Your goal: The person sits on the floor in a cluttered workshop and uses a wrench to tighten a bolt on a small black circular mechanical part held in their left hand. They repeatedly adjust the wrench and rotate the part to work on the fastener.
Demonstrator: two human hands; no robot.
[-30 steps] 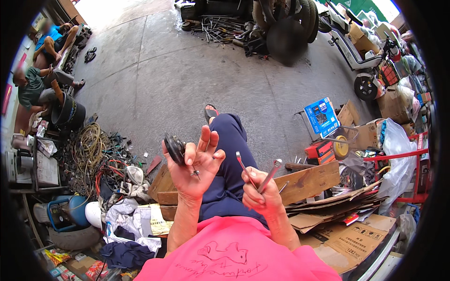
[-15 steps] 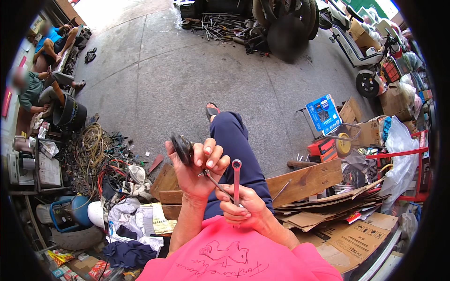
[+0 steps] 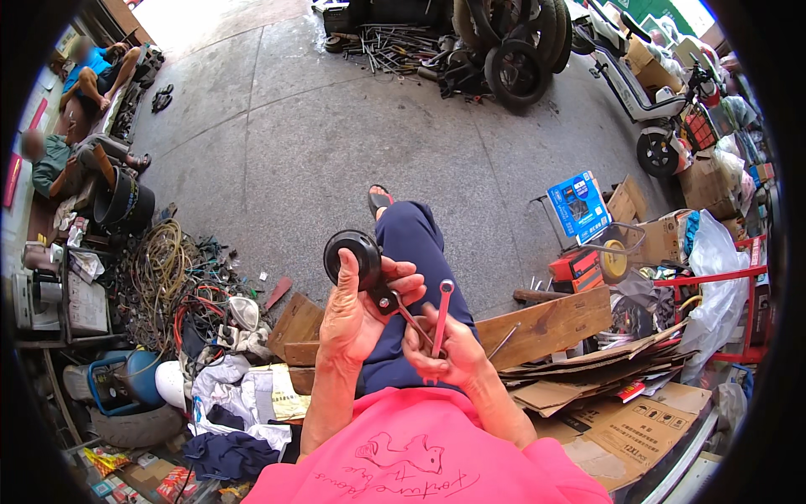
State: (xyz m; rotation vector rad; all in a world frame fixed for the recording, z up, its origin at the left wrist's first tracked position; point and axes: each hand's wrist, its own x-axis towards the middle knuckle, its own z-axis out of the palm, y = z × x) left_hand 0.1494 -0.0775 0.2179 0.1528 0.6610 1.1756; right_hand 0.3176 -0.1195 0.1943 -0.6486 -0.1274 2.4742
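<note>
My left hand (image 3: 344,328) holds a round black disc part (image 3: 363,245) by its edge, thumb raised along it. A black bracket (image 3: 384,298) with a silver bolt hangs from the disc toward my right. My right hand (image 3: 449,344) grips two metal wrenches below and right of it. One, an upright ring wrench (image 3: 445,304) with a pinkish sheen, stands above my fingers; the other wrench (image 3: 409,317) slants up-left to the bolt. Both hands are over my dark-trousered leg (image 3: 416,235).
Two people (image 3: 92,71) (image 3: 54,160) sit at the left by a black bucket (image 3: 122,202). Tangled cables (image 3: 159,277) lie left; wooden planks (image 3: 554,323), cardboard (image 3: 630,428) and a blue box (image 3: 578,207) are right. Tyres (image 3: 512,71) and a white scooter (image 3: 638,101) stand farther off.
My hands came together, the right one moving left with the wrenches. The disc has turned to face upward and shifted right, and one wrench now meets its bracket bolt.
</note>
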